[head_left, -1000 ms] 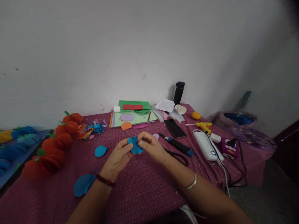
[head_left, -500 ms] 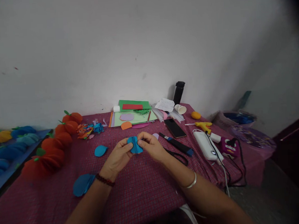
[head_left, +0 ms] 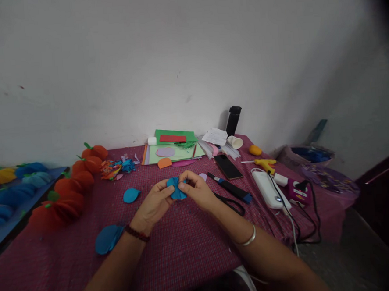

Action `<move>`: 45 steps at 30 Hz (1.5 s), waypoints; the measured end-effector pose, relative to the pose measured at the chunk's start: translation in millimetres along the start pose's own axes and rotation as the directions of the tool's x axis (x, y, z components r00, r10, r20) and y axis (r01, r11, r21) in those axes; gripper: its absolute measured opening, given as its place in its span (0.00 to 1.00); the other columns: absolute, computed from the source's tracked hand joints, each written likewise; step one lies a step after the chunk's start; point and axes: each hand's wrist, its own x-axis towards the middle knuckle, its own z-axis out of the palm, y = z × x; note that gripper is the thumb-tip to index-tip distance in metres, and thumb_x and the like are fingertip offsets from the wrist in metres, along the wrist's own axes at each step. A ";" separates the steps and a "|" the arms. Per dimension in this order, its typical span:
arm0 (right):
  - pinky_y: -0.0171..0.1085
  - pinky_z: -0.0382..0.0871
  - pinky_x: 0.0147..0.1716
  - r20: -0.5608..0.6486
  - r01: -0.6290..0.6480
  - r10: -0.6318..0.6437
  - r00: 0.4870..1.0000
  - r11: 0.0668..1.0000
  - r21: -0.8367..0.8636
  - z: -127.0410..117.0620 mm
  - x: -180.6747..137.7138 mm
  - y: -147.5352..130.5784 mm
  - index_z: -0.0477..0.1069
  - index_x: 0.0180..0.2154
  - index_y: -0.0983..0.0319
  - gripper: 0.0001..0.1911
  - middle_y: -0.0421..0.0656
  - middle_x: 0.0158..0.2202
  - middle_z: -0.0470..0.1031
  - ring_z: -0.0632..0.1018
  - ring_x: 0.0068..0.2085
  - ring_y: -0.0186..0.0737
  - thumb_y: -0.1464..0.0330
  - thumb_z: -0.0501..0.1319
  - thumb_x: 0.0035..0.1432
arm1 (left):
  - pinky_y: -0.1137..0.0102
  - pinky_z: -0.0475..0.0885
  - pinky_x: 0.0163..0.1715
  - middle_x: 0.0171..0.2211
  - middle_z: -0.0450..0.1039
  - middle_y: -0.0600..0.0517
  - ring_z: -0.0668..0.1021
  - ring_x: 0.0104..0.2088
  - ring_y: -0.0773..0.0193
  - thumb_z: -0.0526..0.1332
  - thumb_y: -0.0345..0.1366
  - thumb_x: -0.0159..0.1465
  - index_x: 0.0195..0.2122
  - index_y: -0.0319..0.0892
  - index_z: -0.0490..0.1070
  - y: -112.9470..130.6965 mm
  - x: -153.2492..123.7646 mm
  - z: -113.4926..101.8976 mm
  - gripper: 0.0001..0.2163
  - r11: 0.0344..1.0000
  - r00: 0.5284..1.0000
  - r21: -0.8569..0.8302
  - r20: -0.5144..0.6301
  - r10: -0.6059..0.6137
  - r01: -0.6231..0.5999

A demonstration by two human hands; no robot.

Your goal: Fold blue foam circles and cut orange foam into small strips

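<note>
Between my two hands is a blue paper disc (head_left: 176, 191), with creases running down its middle. My left hand (head_left: 157, 199) pinches its left edge between thumb and fingers. On the right edge, the thumb and fingertips of my right hand (head_left: 194, 188) press the paper. A flat blue paper cutout (head_left: 130, 195) lies on the cloth left of my hands. Nearer to me, by my left wrist, lies a larger stack of blue paper rounds (head_left: 108, 239), partly covered by the forearm.
Orange paper pumpkins (head_left: 63, 208) line the left side, beside paper scraps (head_left: 117, 168). Coloured sheets (head_left: 178, 153) lie at the back. To the right are a phone (head_left: 228, 166), scissors (head_left: 231, 203), a glue gun (head_left: 264, 164), a white power bank (head_left: 270, 188) with cables, and a black bottle (head_left: 233, 120).
My right thumb has shifted slightly on the blue paper disc, and its creased middle looks a little different. Both hands keep their hold in nearly the same place.
</note>
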 end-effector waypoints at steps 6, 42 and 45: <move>0.31 0.57 0.24 -0.008 -0.001 0.001 1.000 1.000 0.010 -1.7 0.2 2.5 0.65 0.31 0.61 0.18 0.35 0.24 0.61 0.62 0.24 0.30 0.54 0.65 0.53 | 0.73 0.73 0.31 0.26 0.78 0.52 0.77 0.26 0.67 0.73 0.34 0.50 0.31 0.37 0.78 0.1 0.2 -1.6 0.10 1.000 1.000 0.007 -0.001 -0.004 0.004; 0.31 0.61 0.22 -0.025 0.014 -0.014 1.000 1.000 -0.022 0.1 -0.1 1.2 0.65 0.35 0.60 0.12 0.35 0.24 0.62 0.64 0.24 0.31 0.60 0.62 0.55 | 0.74 0.71 0.31 0.25 0.77 0.53 0.76 0.26 0.69 0.73 0.35 0.49 0.30 0.37 0.78 0.2 0.3 -0.7 0.10 1.000 1.000 0.027 -0.015 -0.008 0.008; 0.31 0.62 0.23 -0.019 0.015 -0.016 1.000 1.000 -0.017 0.0 -0.6 -0.8 0.66 0.34 0.60 0.15 0.35 0.24 0.64 0.66 0.24 0.31 0.57 0.63 0.54 | 0.74 0.71 0.30 0.25 0.76 0.53 0.76 0.25 0.69 0.73 0.35 0.49 0.29 0.37 0.78 0.1 0.2 -0.6 0.09 0.999 1.000 0.031 -0.020 -0.010 0.011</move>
